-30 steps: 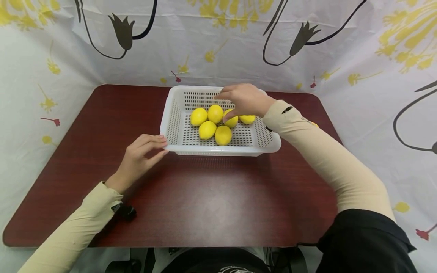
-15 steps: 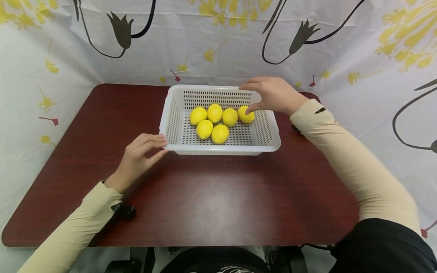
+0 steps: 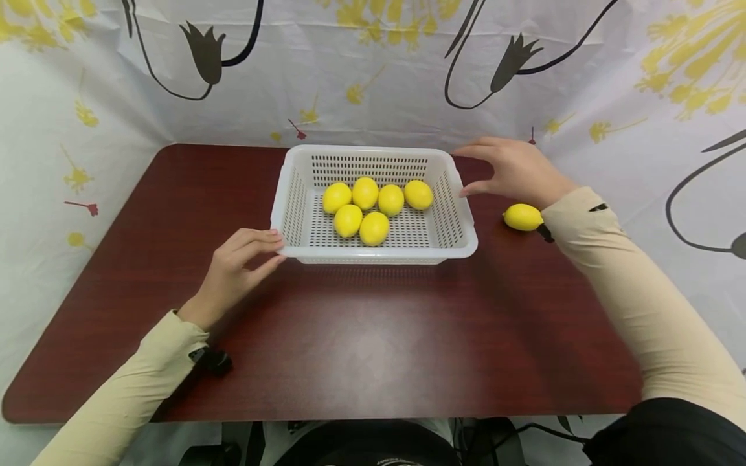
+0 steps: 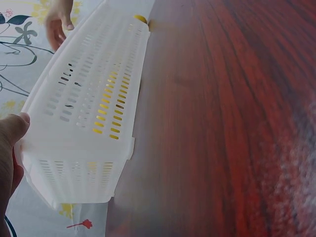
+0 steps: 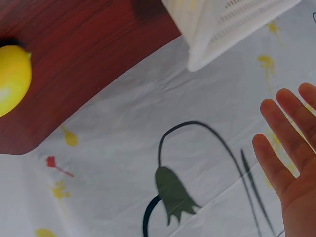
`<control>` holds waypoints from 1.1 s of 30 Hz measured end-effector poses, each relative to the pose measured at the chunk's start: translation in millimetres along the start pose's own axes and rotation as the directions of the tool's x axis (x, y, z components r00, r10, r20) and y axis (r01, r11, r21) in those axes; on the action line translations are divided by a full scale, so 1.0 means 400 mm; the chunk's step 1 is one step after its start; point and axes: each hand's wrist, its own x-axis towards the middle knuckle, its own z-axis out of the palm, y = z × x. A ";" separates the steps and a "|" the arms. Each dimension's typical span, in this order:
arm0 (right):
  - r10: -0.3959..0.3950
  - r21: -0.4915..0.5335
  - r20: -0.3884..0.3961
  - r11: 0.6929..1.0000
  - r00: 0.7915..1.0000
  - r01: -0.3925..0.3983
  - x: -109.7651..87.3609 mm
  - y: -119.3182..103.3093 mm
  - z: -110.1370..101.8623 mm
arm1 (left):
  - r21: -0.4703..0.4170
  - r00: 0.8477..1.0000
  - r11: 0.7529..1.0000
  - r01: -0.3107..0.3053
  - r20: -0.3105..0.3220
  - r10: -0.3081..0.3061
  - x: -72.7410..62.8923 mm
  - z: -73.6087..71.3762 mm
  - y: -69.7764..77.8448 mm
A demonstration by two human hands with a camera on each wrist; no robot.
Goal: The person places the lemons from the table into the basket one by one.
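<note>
Several yellow lemons (image 3: 373,229) lie grouped inside a white slotted plastic basket (image 3: 373,253) at the back middle of the table. My left hand (image 3: 236,272) grips the basket's near left corner, fingers over the rim and thumb at the front. In the left wrist view the thumb (image 4: 17,127) presses against the basket's wall (image 4: 74,138). Just off the basket's right side, my right hand (image 3: 513,169) hovers with spread fingers, holding nothing. One more lemon (image 3: 522,217) lies on the table below the right wrist, partly covered by the sleeve in the head view.
The dark red wooden table (image 3: 361,336) ends at the back against a patterned white cloth (image 3: 361,116). In the right wrist view, the loose lemon (image 5: 14,79) sits close to the table's rounded corner.
My right hand has moved right, from above the lemons to beyond the basket's right rim, uncovering the lemon on the table. The front lemons shifted slightly left. The left hand stays at its corner.
</note>
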 end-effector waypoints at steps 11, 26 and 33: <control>0.095 0.056 -0.038 0.994 0.995 -0.092 -0.070 0.085 0.000 | -0.003 1.000 1.000 0.003 -0.006 -0.003 -0.005 -0.001 -0.002; 0.284 0.065 0.040 0.956 0.958 -0.286 -0.142 0.194 0.050 | 0.003 1.000 1.000 0.012 -0.003 -0.012 -0.007 0.002 -0.003; 0.312 0.057 0.069 0.947 0.947 -0.316 -0.170 0.252 0.115 | -0.025 1.000 1.000 0.002 -0.007 -0.002 -0.005 0.004 -0.004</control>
